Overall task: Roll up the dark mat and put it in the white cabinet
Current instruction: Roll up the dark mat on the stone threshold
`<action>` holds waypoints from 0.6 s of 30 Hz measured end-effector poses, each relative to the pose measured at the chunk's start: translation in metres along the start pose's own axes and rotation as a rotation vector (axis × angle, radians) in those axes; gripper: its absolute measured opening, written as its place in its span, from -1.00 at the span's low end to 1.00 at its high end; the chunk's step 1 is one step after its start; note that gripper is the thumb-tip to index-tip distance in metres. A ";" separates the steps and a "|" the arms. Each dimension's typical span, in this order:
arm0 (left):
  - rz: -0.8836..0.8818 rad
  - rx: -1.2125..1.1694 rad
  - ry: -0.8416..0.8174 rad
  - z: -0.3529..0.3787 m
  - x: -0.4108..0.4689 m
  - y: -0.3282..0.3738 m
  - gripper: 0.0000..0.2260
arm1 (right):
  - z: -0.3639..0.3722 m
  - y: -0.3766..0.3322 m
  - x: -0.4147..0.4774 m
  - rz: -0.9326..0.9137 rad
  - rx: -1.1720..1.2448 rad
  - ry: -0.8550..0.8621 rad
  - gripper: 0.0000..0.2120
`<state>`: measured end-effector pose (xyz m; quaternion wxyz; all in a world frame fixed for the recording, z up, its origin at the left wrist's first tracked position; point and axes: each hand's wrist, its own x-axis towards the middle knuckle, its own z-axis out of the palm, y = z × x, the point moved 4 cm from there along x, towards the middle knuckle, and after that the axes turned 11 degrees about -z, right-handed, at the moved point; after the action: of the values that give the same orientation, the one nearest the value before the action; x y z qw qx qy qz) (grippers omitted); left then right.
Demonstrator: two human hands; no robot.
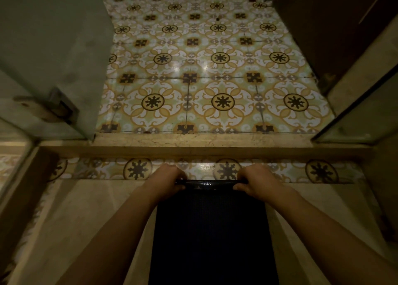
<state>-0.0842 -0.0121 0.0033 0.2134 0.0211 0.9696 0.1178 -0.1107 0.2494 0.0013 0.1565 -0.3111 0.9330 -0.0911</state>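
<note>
A dark mat (212, 231) lies flat on the floor in front of me, running from the bottom edge of the view up to a doorway step. Its far end is curled over into a thin glossy roll (206, 184). My left hand (167, 180) grips the left end of that roll with fingers wrapped over it. My right hand (256, 180) grips the right end the same way. No white cabinet is identifiable in this view.
A stone threshold (202, 141) crosses the doorway just beyond the mat. Past it stretches a patterned tiled floor (215, 69). A pale open door (49, 54) with a hinge stands at left, a dark wooden panel (336, 26) and glass-edged frame (361, 112) at right.
</note>
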 end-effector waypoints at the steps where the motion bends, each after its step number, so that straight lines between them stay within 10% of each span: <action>1: 0.023 0.033 0.023 0.002 0.000 0.002 -0.85 | 0.002 -0.001 0.001 -0.015 0.007 0.000 -0.75; 18: 0.105 0.242 0.226 0.034 -0.040 0.023 -0.52 | 0.025 -0.035 -0.031 -0.126 -0.162 0.007 -0.62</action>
<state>-0.0337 0.0139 -0.0053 0.0922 0.0841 0.9921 0.0130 -0.0591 0.2386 -0.0055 0.1215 -0.3807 0.9163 -0.0263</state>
